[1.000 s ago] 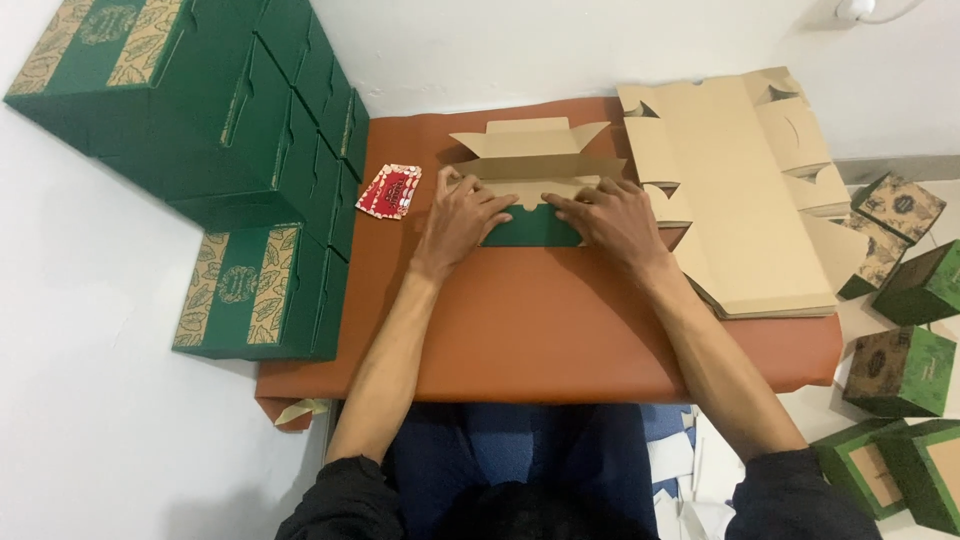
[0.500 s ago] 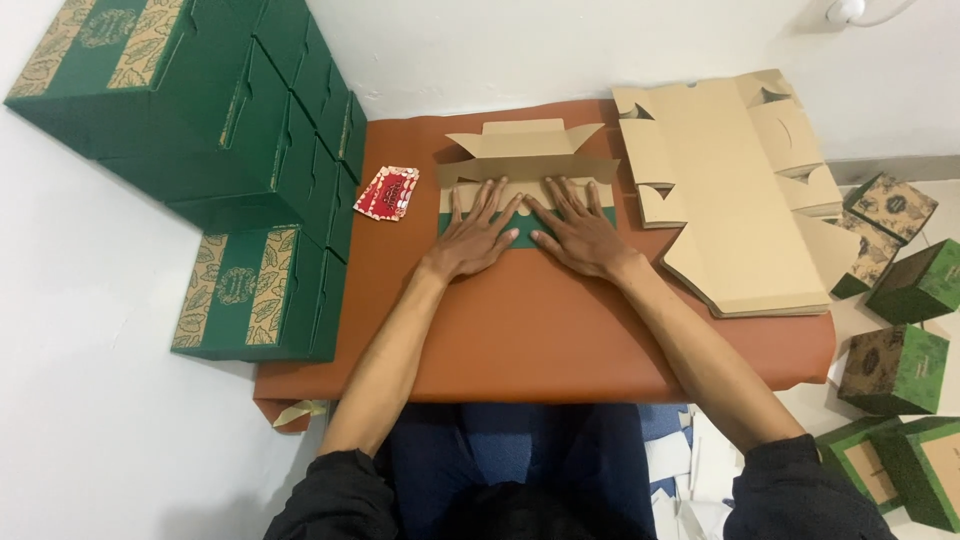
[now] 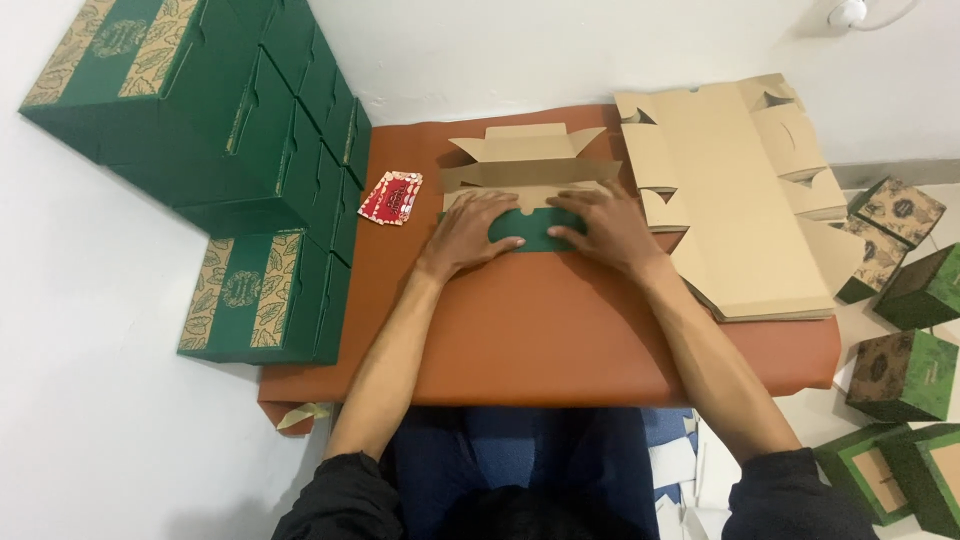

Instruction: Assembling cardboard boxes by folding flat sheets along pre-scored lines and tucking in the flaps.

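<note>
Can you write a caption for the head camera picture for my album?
Left hand and right hand press a flat green-and-brown cardboard box blank on an orange-brown table.

the box blank (image 3: 530, 190) under the hands is thin card — raw brown and matt on the inner flaps, with a smooth printed green face showing between the fingers. the stack of flat blanks (image 3: 730, 210) beside it is the same plain kraft card, dull and slightly fibrous, its cut edges clean. the table cover (image 3: 540, 330) looks like rust-brown leatherette, smooth with a soft sheen. the finished boxes (image 3: 250, 290) at the side are printed card, dark green with matt tan leaf-patterned bands. the small red packet (image 3: 392, 197) looks glossy — likely plastic film or coated paper. the sleeves (image 3: 330, 495) are dark matt cloth.
</note>
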